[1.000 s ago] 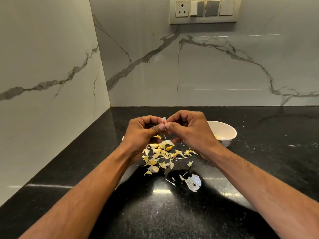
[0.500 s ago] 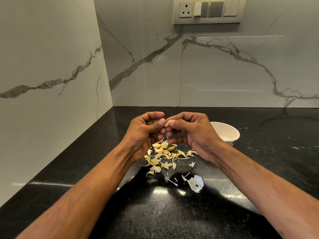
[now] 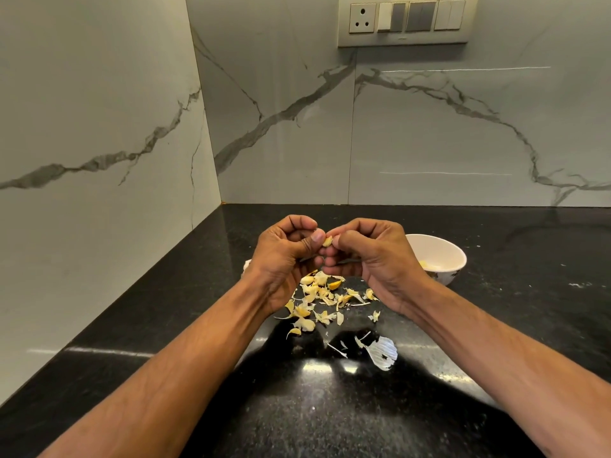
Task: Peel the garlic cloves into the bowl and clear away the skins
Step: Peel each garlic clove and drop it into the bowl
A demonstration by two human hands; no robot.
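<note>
A garlic clove (image 3: 327,241) is pinched between the fingertips of the left hand (image 3: 285,259) and right hand (image 3: 377,256), above the black worktop (image 3: 330,408) near its back left corner. Loose skins (image 3: 319,300) are scattered directly beneath the hands. The white bowl (image 3: 439,256) is set just right of the right hand, which partly hides it; a switch panel (image 3: 405,19) is mounted on the marble wall behind.

A single head-worn, wide-angle camera looks forward and down from above the near edge of the black counter (image 3: 496,325). It faces the far marble wall (image 3: 429,127) and the corner at far left. Both forearms reach in from the near edge, close below the lens.
</note>
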